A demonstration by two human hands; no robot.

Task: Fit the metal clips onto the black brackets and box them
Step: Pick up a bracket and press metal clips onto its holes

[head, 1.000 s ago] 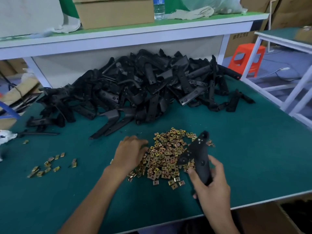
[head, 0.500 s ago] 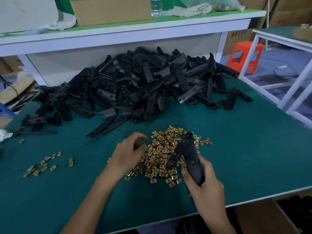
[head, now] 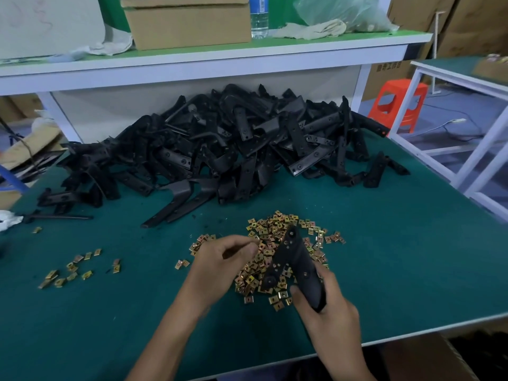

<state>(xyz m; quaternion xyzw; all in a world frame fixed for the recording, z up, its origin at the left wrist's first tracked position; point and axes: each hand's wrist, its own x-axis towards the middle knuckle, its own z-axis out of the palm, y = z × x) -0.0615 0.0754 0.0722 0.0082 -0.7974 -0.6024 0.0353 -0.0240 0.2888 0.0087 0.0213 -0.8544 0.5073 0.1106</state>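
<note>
A heap of small gold metal clips (head: pixel 277 235) lies on the green table (head: pixel 398 257) in front of me. My right hand (head: pixel 327 306) grips a black forked bracket (head: pixel 295 259) by its lower end, its two arms raised over the clips. My left hand (head: pixel 220 265) hovers at the heap's left edge, with thumb and fingertips pinched together; whether a clip sits between them is hidden. A big pile of black brackets (head: pixel 233 149) fills the back of the table.
A few stray clips (head: pixel 74 268) lie at the left. A cardboard box (head: pixel 187 20) and a water bottle (head: pixel 259 15) stand on the upper shelf. An open carton (head: pixel 428 358) sits below the table's front edge at right. An orange stool (head: pixel 398 103) stands beyond.
My left hand has lifted off the clip heap and drawn its fingers into a pinch. My right hand has brought the bracket leftward, closer to the left hand.
</note>
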